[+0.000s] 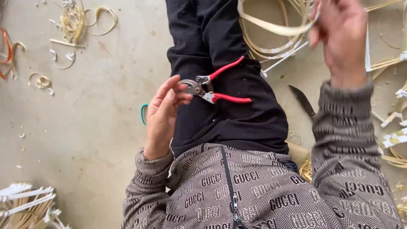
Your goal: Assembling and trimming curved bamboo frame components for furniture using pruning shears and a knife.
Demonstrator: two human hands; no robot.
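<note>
I sit on a concrete floor with my legs in black trousers (229, 106) stretched out. Red-handled pruning shears (212, 89) lie on my thigh, handles spread. My left hand (163, 114) rests beside them with its fingertips touching the metal blades; the fingers are loosely apart. My right hand (339, 34) is raised at the upper right and pinches a loop of pale bamboo strip (271, 27) that curls down into a coil of more strips.
A dark knife blade (303, 99) lies on the floor by my right sleeve. Curled bamboo shavings (74, 21) are scattered at the upper left. White-tipped strips (25, 199) lie at the bottom left, more strips (394, 140) at the right edge. A green loop (143, 113) shows behind my left hand.
</note>
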